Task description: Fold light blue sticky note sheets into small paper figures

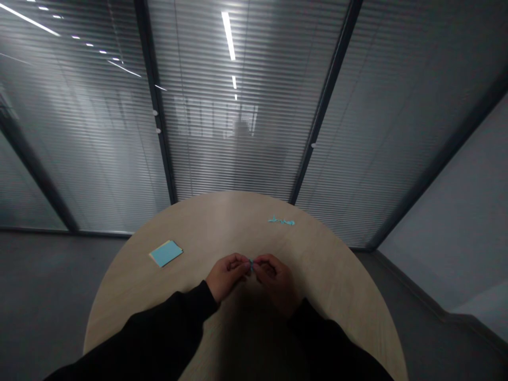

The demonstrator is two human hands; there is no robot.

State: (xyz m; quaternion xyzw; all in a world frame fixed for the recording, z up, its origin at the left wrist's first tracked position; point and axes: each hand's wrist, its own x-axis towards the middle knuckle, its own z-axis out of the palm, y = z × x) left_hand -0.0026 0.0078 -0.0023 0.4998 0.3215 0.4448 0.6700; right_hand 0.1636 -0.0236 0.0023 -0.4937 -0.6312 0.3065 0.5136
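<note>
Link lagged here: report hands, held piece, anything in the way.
Left hand and right hand pinching small blue piece. Paper stack off left, blue scraps farther out, right; both apart from hands.

We see a dim scene, bright light streaks glaring at upper left and top centre, dark shadow at bottom centre, and edges bowed by wide-angle distortion.

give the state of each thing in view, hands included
left hand: fingertips pinched on the small blue piece
right hand: pinching the same piece
small blue piece: held, mostly hidden
sheets: stacked slightly askew, blue on top
blue bits: lying in an uneven line
table: upright
blinds: lowered
light strips: lit
</note>
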